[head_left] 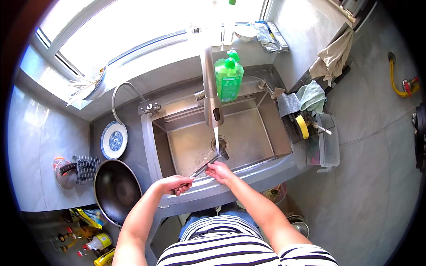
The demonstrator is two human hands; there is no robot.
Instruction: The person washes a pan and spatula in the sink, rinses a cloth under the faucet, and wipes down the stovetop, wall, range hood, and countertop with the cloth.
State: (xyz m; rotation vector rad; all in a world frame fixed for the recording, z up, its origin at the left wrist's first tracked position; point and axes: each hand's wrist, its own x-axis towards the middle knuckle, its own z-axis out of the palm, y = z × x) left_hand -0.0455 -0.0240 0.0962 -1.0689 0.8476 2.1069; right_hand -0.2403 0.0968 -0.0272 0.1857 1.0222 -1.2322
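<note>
My left hand (176, 184) is closed round the handle end of a long-handled cooking utensil (200, 170) with a dark head. Whether that head is a ladle or a spatula I cannot tell. Close to the head, my right hand (218, 172) has its fingers curled against the utensil's shaft. Water runs from the tall steel faucet (210, 88) onto or right beside the head. Both hands are over the front edge of the steel sink (244, 128), and the drain (220, 142) lies just beyond the utensil.
Green soap bottles (230, 82) stand behind the sink. A black wok (117, 191) and a blue-and-white plate (114, 140) are on the left counter, near a thin curved tap (116, 99). Cloths (312, 96), yellow tape (302, 127) and a clear plastic bin (328, 139) are to the right.
</note>
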